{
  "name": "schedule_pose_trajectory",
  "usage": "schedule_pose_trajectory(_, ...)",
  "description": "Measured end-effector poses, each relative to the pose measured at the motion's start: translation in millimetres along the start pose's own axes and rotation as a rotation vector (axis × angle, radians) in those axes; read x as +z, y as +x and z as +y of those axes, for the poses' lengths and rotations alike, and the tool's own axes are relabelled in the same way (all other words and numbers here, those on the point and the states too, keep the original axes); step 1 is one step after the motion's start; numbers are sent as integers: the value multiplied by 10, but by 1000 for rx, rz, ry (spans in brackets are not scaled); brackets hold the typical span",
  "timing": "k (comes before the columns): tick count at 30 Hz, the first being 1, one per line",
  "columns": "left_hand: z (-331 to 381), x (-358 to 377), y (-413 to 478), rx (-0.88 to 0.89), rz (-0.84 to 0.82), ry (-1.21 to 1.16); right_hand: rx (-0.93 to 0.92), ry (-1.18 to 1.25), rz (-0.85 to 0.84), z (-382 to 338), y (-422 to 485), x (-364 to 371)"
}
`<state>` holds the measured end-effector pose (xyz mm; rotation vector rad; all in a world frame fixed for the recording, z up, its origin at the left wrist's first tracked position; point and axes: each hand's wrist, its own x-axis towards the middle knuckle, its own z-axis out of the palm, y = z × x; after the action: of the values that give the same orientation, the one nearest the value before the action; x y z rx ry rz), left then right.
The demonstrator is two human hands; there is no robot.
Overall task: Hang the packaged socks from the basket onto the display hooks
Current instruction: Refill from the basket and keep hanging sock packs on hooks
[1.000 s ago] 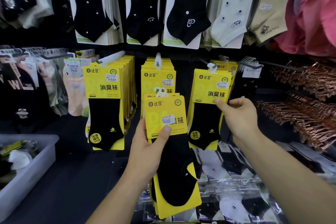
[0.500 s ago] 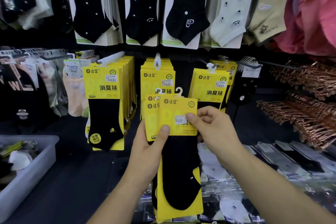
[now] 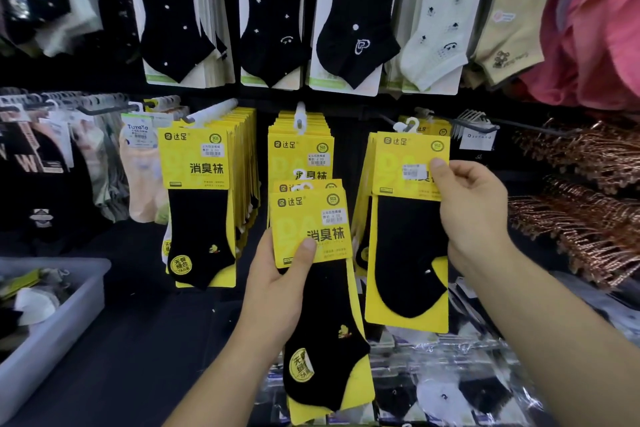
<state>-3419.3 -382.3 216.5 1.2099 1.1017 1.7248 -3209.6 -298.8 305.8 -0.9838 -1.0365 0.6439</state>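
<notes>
Dark display wall (image 3: 346, 104) fills the view and carries 2 rows of hanging sock packs.

1. Left hand (image 3: 277, 288) is raised before the centre column (image 3: 301, 149), forearm angled up from below. Its fingers are curled behind the held stack (image 3: 322, 322) of yellow-carded black socks, and its thumb presses the front card.
2. Right hand (image 3: 474, 211) reaches up and rightward. Thumb and fingers pinch the upper right edge of the single pack (image 3: 408, 253), which hangs upright in front of the right column (image 3: 429, 128). The white hanger tab (image 3: 410, 124) of this pack is at the top of that column; whether it is hung cannot be determined.

Surroundings:
- Upper row (image 3: 353, 28): black, white and beige socks on cards.
- Pink garments (image 3: 595, 28) at the upper right.
- Copper hangers (image 3: 588, 204), bunched, right of the right hand.
- Basket (image 3: 69, 315) at the lower left, well apart from both hands, holding mixed items.
- Left column (image 3: 201, 184), a thick batch of identical packs.
- Clear-wrapped socks (image 3: 450, 374) lie below the hands.

The held stack covers the lower half of the centre column.

Cards are flat, yellow, rectangular and printed; socks are black low-cut knit; the basket is grey plastic with straight walls
</notes>
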Motion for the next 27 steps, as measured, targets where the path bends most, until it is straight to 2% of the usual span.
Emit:
schedule_pose_trajectory(9, -3, 8, -1, -20, -4, 0, 76, -140, -45, 150, 94, -13)
schedule_pose_trajectory(16, 4, 8, -2, -17, -11, -4, 24, -296, 35, 234, -12, -63)
schedule_pose_trajectory(18, 8, 15, -2, -19, -20, -4, 5, -296, -88, 207, -170, -44)
schedule_pose_trajectory(22, 17, 53, -8, 17, -30, 19, 73, -272, -460, 164, -579, 95)
schedule_pose_trajectory(24, 32, 80, -23, 37, -32, 26, 54, -280, -531, 191, -695, 152)
schedule_pose_trajectory(27, 31, 93, -44, 2, -70, -42, 62, -247, -509, 194, -725, 161)
